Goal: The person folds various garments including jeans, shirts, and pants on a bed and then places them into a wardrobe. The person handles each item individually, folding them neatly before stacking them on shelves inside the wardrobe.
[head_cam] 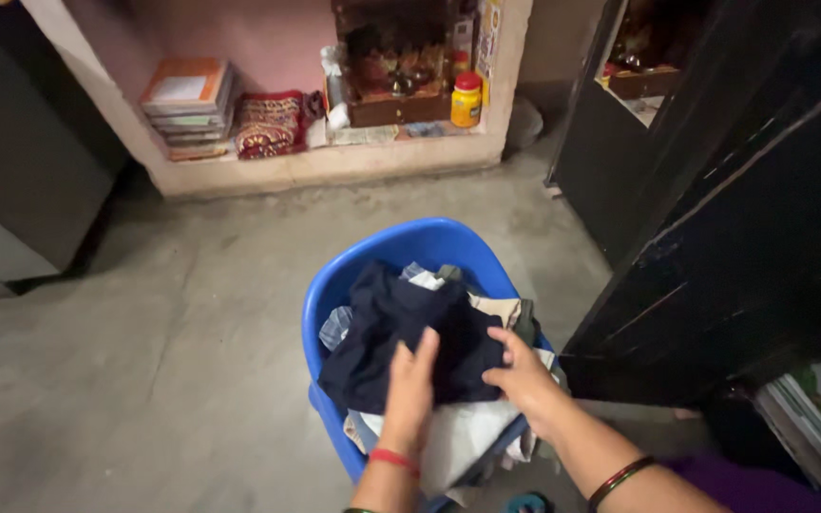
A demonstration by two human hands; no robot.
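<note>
Left hand [410,385] flat, fingers released, on dark cloth [401,332] atop tub [334,285]; right hand [525,375] apparently pinching cloth edge. Overfull pile may spill over tub rim if tugged.

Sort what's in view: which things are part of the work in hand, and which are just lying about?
In hand:
- left hand and right hand, both on the dark garment
- blue tub of clothes
- pale cloth beneath

Lying about:
- stack of books
- patterned red cloth
- yellow jar
- dark door
</note>
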